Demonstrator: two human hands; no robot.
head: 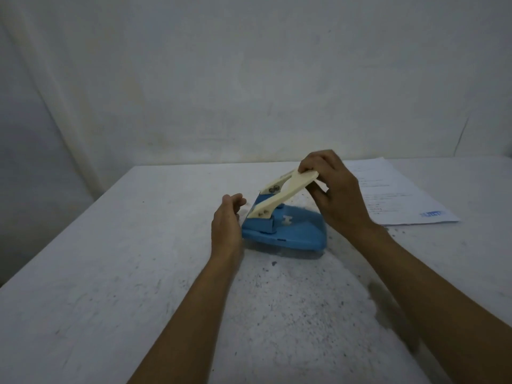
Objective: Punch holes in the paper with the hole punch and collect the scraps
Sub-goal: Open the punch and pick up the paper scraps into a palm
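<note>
A blue hole punch (293, 231) with a cream lever (288, 187) sits near the middle of the white table (124, 259). My right hand (335, 195) grips the raised end of the lever between thumb and fingers. Beside the punch's left end is my left hand (227, 220), fingers loosely curled and holding nothing; whether it touches the base I cannot tell. A printed sheet of paper (401, 192) lies flat to the right, behind my right hand, apart from the punch. No paper is in the punch's slot.
A pale wall rises right behind the table's far edge. The table's left edge runs diagonally toward me. Dark specks and a grey smudge (388, 297) mark the tabletop under my right forearm.
</note>
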